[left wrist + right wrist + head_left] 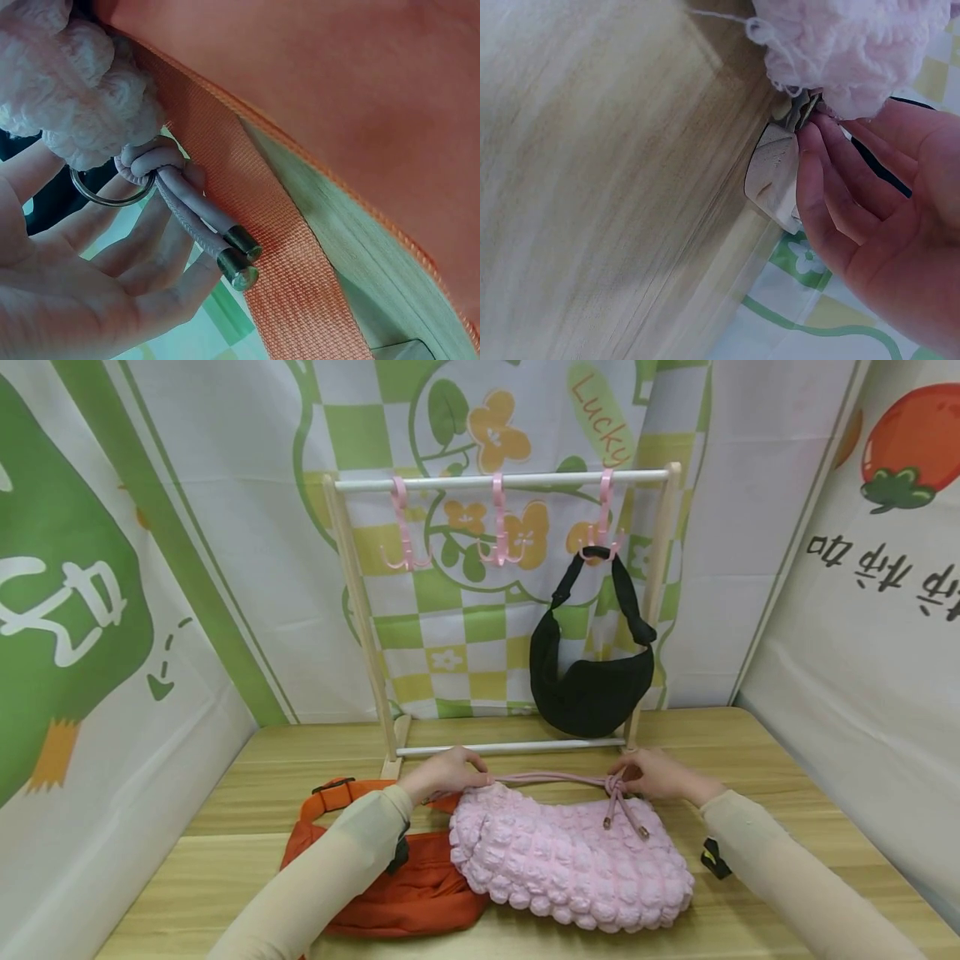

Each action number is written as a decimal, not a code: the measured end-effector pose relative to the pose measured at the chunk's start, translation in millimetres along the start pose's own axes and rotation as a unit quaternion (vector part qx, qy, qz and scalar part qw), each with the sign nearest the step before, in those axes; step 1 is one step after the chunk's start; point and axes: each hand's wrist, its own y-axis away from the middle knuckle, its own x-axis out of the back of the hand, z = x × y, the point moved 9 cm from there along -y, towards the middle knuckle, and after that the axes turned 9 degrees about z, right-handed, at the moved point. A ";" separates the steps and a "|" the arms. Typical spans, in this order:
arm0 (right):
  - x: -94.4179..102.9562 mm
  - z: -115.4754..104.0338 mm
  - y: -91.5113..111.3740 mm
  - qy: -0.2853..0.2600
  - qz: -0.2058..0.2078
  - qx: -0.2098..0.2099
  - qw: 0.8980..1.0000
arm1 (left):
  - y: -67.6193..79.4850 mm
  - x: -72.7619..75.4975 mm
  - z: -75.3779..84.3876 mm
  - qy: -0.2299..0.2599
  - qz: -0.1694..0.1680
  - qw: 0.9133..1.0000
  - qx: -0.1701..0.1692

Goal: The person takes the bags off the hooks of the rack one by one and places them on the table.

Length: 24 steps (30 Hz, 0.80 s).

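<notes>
A pink, puffy quilted shoulder bag (570, 860) lies on the table, its thin cord strap (555, 777) stretched along the top. My left hand (447, 772) pinches the bag's upper left corner. In the left wrist view, a metal ring (112, 201) and a knotted cord with metal tips (238, 259) show beside the fingers of my left hand (97, 277). At the other end my right hand (660, 774) grips the strap by its knot (615, 785). The right wrist view shows the fingers of my right hand (870, 202) gathered under the pink fabric, their tips partly hidden.
An orange bag (405, 893) lies left of the pink one, partly under my left forearm. Behind stands a wooden rack (360, 610) with three pink hooks (500, 522). A black bag (592, 693) hangs from the right hook. Printed cloth surrounds the table (225, 860).
</notes>
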 end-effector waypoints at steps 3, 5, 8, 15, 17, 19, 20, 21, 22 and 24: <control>0.4 -0.5 -0.2 -0.003 -0.002 -0.001 1.000 | 0.3 2.1 0.5 -0.017 0.010 1.000 -0.003; 0.9 -1.1 -0.3 -0.004 -0.001 0.000 1.000 | 1.0 4.1 2.1 -0.045 0.021 0.999 -0.013; 1.2 -2.6 -0.3 -0.011 0.002 0.004 1.000 | 1.8 6.2 3.7 -0.083 0.035 0.996 -0.023; 1.8 -2.9 0.7 -0.022 0.006 0.005 1.000 | 0.4 6.7 2.3 -0.104 0.047 0.993 -0.032; 1.6 -2.0 1.0 -0.023 0.006 0.000 1.000 | 0.2 6.8 2.2 -0.103 0.050 0.993 -0.035; 1.7 -2.1 1.2 -0.021 0.006 0.003 1.000 | 0.2 6.9 2.1 -0.102 0.052 0.993 -0.039; 1.8 -2.2 1.3 -0.020 0.006 0.004 1.000 | 0.0 6.9 1.7 -0.100 0.052 0.993 -0.039; 1.8 -1.9 1.3 -0.022 0.007 0.003 1.000 | -0.3 6.7 1.6 -0.099 0.053 0.993 -0.040; 2.0 -2.1 1.3 -0.022 0.008 0.003 1.000 | -0.4 6.5 1.3 -0.095 0.052 0.993 -0.037; 2.4 -2.1 1.3 -0.021 0.012 0.004 1.000 | -0.9 6.4 1.1 -0.096 0.053 0.993 -0.040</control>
